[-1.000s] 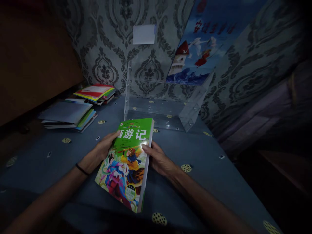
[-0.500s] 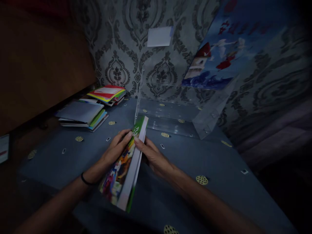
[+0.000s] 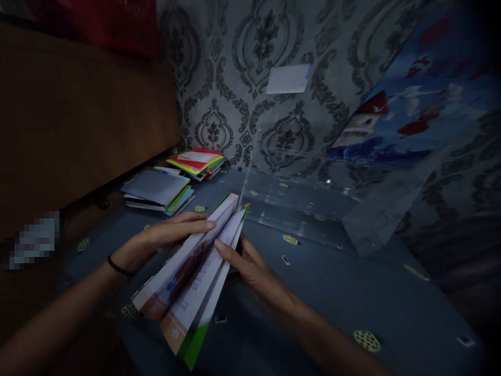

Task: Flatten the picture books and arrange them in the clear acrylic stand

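Because the open book (image 3: 195,269) hid part of the left hand (image 3: 168,232) and right hand (image 3: 254,263), their undersides couldn't be made out; its print was blurred. It slanted at lower centre between them, each pinching one side, thumb on the pages. Below spread a dark-blue tabletop (image 3: 313,292); patterned wallpaper (image 3: 213,120) covered the upper centre.

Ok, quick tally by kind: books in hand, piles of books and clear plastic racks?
Open book, between the left hand and right hand: 1
Piles of books, one grey-topped pile and one red-and-yellow-topped pile: 2
Clear plastic rack: 1
Total: 4
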{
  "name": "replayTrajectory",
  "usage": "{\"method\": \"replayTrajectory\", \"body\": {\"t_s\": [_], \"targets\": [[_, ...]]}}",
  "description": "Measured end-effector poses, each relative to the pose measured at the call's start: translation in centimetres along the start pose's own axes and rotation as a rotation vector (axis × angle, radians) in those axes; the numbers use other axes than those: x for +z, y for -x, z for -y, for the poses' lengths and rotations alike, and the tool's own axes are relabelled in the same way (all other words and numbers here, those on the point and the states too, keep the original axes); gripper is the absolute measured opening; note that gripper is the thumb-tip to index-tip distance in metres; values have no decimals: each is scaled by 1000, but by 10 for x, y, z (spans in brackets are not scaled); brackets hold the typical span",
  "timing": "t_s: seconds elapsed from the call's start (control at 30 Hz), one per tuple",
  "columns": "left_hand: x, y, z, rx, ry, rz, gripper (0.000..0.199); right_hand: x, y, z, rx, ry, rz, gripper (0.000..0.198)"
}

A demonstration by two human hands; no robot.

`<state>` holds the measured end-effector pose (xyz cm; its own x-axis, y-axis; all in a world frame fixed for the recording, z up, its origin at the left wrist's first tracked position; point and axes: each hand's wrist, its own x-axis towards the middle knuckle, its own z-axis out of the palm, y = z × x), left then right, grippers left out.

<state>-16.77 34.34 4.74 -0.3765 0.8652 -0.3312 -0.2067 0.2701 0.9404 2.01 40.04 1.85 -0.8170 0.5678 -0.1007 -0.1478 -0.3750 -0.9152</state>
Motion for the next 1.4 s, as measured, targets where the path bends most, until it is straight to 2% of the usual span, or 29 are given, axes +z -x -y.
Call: {"method": "replayTrajectory", "body": {"t_s": [0.13, 0.27, 0.4, 0.53, 0.67, 0.93, 1.03, 1.1, 1.2, 1.23, 1.3, 1.4], "targets": [[5, 1, -9, -22, -183, 36, 34, -3, 13, 7, 76, -18, -14, 82], [19, 4, -5, -59, -161, 208, 17, -12, 28, 5, 98, -37, -45, 81], [32, 5, 6, -51, -138, 277, 11, -24, 43, -3, 127, -20, -80, 75], [41, 7, 16, -63, -191, 334, 15, -34, 54, -10, 181, -30, -128, 77], [46, 9, 23, -108, -188, 281, 21, -41, 64, -15, 259, -52, -180, 75], [42, 9, 30, -141, -235, 112, 39, -48, 69, -29, 265, -95, -243, 80], [42, 9, 35, -96, -267, 64, 44, -49, 70, -32, 263, -98, -256, 76], [43, 11, 37, -53, -288, 176, 48, -49, 71, -33, 255, -111, -272, 74], [45, 16, 40, -19, -283, 430, 55, -48, 73, -35, 247, -166, -284, 75], [46, 17, 41, -7, -278, 470, 56, -48, 73, -35, 249, -185, -284, 76], [44, 16, 45, 40, -279, 464, 53, -48, 72, -36, 250, -202, -292, 73], [34, 8, 58, 178, -328, 325, 43, -49, 70, -37, 232, -189, -324, 64]]}}
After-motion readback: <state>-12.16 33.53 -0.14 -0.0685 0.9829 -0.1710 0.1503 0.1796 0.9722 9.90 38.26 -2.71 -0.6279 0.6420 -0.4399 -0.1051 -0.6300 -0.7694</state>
